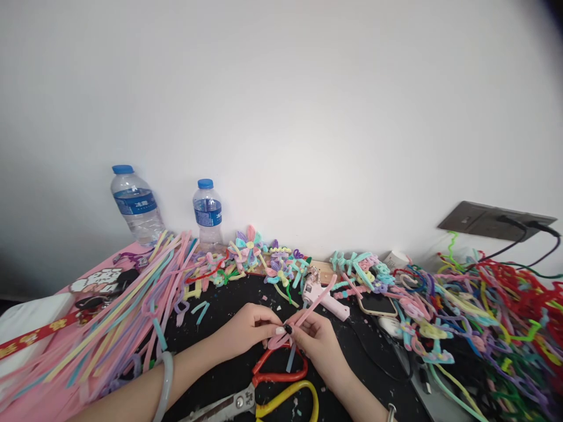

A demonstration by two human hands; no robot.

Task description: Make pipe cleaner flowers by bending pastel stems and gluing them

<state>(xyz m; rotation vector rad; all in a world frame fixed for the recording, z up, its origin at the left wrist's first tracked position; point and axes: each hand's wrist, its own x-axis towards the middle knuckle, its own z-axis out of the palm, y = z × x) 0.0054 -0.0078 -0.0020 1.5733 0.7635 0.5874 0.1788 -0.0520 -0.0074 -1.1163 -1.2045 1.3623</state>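
Note:
Both hands meet over the dark work surface, pinching a pink pipe cleaner (310, 309) that is partly bent into loops. My left hand (253, 329) grips its looped part between thumb and fingertips. From the other side my right hand (317, 341) closes on the same pipe cleaner, whose long free end sticks up to the right. A short blue-grey strip (291, 357) hangs just below the fingers. Under the hands lie scissors (240, 401) with one red and one yellow handle. Beyond the right hand rests a pale pink glue gun (328, 299).
Straight pipe cleaners (127, 305) are heaped on the left, tangled ones (497, 328) on the right. Two water bottles (207, 214) stand by the wall. Finished pipe-cleaner flowers (250, 245) line the back. A phone (377, 304) and a wall socket (479, 220) with cables are at right.

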